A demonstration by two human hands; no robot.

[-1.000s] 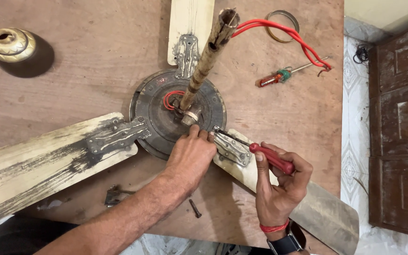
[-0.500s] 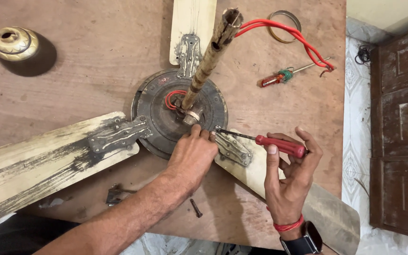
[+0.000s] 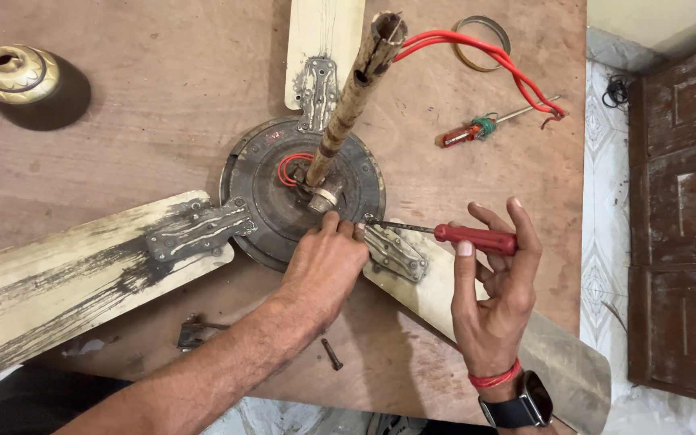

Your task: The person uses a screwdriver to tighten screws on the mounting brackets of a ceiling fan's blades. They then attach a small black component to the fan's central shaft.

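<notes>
From the head cam, left hand (image 3: 324,262) presses fingertips on the fan motor hub (image 3: 304,189) mid-worktop while right hand (image 3: 493,298), grip loosely closed around the red screwdriver (image 3: 453,235) at 3 o'clock, should probably seat the tip square before turning.

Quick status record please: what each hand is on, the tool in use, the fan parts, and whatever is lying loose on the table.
left hand: resting on the fan motor housing, fingertips at its rim by the blade bracket
right hand: holds red-handled screwdriver, tip at that bracket
down rod: rises from the hub, red wires out of its top
blades: three, cream, dirty
loose on table: second screwdriver, metal ring, brass canopy cup, dark screw, small metal piece
</notes>
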